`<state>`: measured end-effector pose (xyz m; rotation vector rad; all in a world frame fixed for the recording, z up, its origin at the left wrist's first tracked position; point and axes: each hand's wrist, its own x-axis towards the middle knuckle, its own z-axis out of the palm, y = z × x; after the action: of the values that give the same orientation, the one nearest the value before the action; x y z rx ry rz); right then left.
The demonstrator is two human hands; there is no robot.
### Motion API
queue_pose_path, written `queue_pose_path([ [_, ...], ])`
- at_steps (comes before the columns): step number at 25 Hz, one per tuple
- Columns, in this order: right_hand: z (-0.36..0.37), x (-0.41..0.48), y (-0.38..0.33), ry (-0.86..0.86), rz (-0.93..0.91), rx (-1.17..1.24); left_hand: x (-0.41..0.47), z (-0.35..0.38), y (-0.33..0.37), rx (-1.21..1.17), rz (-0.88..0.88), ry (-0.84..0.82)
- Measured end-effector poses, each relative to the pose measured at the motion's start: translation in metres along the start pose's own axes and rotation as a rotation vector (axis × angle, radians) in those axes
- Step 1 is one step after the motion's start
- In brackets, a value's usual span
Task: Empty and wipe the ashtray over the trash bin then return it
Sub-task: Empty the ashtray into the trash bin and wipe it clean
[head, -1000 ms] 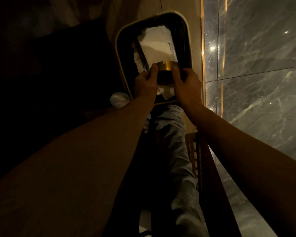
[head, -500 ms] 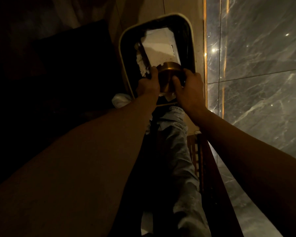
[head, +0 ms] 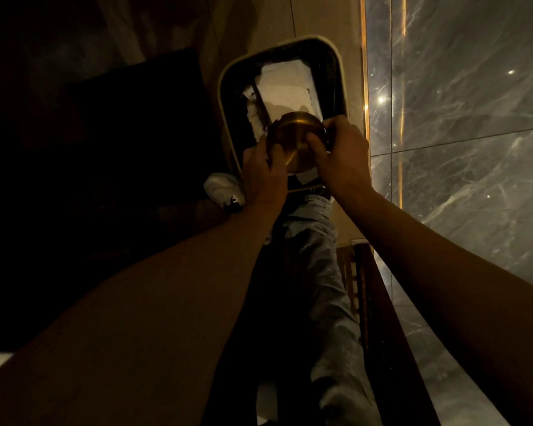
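Round brass ashtray [head: 294,141] tipped over, above the open trash bin [head: 225,124].

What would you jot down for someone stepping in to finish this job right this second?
Left hand and right hand: both grip the brass ashtray, one on each side.
Ashtray: tipped, its base facing the camera, held over the open trash bin, which holds white paper.
Done: ashtray brought to the bin and turned over.
Cannot tell: whether it is fully emptied; no wiping cloth visible.
Left: wipe it, carry it back.
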<state>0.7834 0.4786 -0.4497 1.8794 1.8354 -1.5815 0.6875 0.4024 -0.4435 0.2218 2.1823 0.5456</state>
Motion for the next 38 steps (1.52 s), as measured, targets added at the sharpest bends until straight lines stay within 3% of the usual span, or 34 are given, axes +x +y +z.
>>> queue_pose_path([
  [5, -0.007, 0.004, 0.005, 0.076, -0.010, -0.008, -0.013, -0.004, 0.009, 0.152, 0.128, -0.189],
  [12, -0.021, 0.001, 0.008, 0.038, -0.030, 0.040, -0.006, -0.010, 0.019, 0.345, 0.360, -0.144],
  [18, -0.029, 0.001, 0.008, 0.005, -0.125, 0.002, 0.009, -0.021, 0.033, 0.543, 0.465, -0.245],
  [24, -0.033, -0.004, 0.003, -0.029, -0.266, -0.097, 0.021, -0.020, 0.026, 0.421, 0.466, -0.225],
  [29, -0.031, -0.009, 0.005, 0.065, -0.750, -0.385, 0.020, -0.018, 0.025, 0.388, 0.477, -0.194],
  [32, -0.028, -0.004, 0.013, -0.171, -0.746, -0.496, 0.019, -0.019, 0.027, 0.378, 0.487, -0.229],
  [36, -0.029, -0.003, 0.008, -0.076, -0.786, -0.535, 0.019, -0.020, 0.029, 0.355, 0.461, -0.229],
  [38, -0.028, -0.001, 0.005, -0.179, -0.764, -0.554, 0.019, -0.019, 0.029, 0.350, 0.482, -0.229],
])
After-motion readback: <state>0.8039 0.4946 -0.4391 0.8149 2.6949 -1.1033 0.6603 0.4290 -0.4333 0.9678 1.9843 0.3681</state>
